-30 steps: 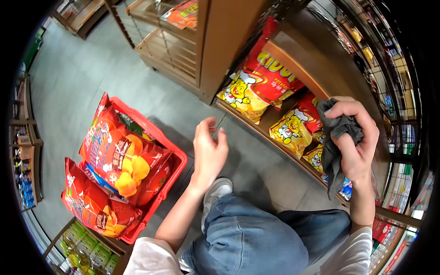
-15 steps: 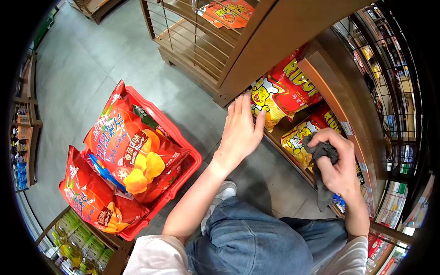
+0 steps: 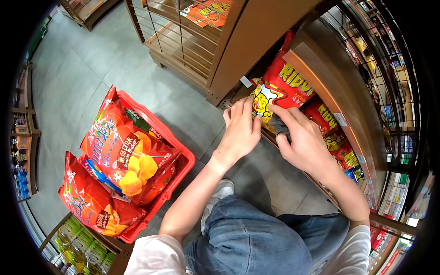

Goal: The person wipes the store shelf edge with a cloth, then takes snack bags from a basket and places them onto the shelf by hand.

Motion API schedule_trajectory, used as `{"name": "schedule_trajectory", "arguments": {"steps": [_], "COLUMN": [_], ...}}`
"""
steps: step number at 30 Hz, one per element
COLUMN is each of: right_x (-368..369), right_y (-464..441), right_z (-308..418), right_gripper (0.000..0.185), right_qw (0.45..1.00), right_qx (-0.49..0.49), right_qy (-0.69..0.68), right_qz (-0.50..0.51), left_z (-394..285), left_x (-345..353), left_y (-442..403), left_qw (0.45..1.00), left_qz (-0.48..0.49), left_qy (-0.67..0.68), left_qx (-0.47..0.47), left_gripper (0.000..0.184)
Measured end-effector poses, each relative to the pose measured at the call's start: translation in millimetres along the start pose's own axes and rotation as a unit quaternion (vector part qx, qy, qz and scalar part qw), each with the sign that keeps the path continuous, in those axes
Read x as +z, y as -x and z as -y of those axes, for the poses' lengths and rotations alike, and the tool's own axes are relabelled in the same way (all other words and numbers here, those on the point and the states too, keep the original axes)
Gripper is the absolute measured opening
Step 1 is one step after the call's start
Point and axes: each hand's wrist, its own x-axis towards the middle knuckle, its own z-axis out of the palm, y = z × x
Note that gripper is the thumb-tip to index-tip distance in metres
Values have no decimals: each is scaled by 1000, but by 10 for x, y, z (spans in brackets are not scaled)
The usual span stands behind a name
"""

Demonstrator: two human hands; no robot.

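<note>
My left hand (image 3: 239, 133) is closed on the left edge of a red and yellow bag of potato chips (image 3: 293, 79), its fingers on the far side and the thumb nearer me. The bag leans on the low brown shelf. My right hand (image 3: 306, 141) holds a crumpled dark grey cloth (image 3: 278, 125) against the lower part of this bag, close to my left hand. Behind my right hand more red chip bags (image 3: 322, 115) sit on the same shelf, partly hidden.
On the floor to the left stands a red basket (image 3: 187, 160) holding red bags of tomato-flavour chips (image 3: 133, 153). A brown shelf board (image 3: 330, 87) rises at the right. A wooden rack with metal bars (image 3: 183, 50) stands ahead. Grey tiled floor (image 3: 87, 73) lies between.
My right hand has moved left and away from me with the cloth, up to the bag. The bag has shifted toward me, and my left fingers have curled onto its edge.
</note>
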Motion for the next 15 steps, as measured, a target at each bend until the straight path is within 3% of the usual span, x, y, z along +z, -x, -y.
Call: {"name": "schedule_trajectory", "arguments": {"steps": [1, 4, 6, 8, 10, 12, 13, 15], "right_x": [-14, 26, 82, 84, 54, 16, -2, -31], "right_y": [-21, -41, -12, 26, 75, 118, 133, 171], "right_z": [-4, -60, -117, -133, -117, -108, -107, -116], "right_gripper": [58, 59, 59, 59, 57, 55, 54, 53], "right_qw": [999, 996, 997, 998, 999, 999, 999, 999], "right_qx": [15, 45, 36, 31, 24, 25, 21, 20], "right_qy": [19, 49, 38, 28, 16, 4, -9, -20], "right_qz": [32, 63, 51, 40, 33, 29, 26, 24], "left_z": [7, 76, 39, 102, 138, 83, 43, 103], "left_x": [-27, -148, -107, -10, 75, 112, 25, 120], "left_y": [-8, -151, -231, -388, -549, -626, -689, -766], "left_qw": [1000, 998, 997, 998, 999, 995, 988, 986], "left_qz": [5, 48, 20, -23, -5, -8, 85, 93], "left_qy": [-28, 45, 66, 13, 24, 9, 31, 15], "left_qx": [6, -1, -17, 49, 24, -96, -128, -137], "left_gripper": [46, 40, 34, 34, 44, 56, 67, 68]}}
